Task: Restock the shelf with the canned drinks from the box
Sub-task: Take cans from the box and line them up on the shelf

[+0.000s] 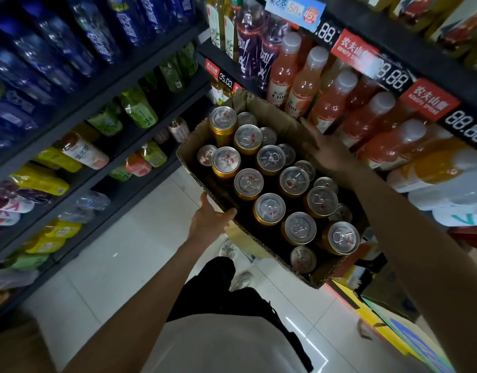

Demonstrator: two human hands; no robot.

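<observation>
An open cardboard box [190, 146] is held up in the air between two shelf units. It is packed with several gold cans [269, 208] with silver pull-tab tops. My left hand [211, 220] grips the box's near left rim, thumb over the edge. My right hand [324, 146] lies with fingers stretched along the box's far right side, against the cardboard wall. The box tilts slightly, its right end lower.
Dark shelves on the left [102, 84] hold blue, green and yellow bottled drinks. Right-hand shelves [409, 60] carry orange and pink juice bottles [304, 82] with red price tags close to the box. White tiled floor [129, 254] lies below, with my legs and shoes.
</observation>
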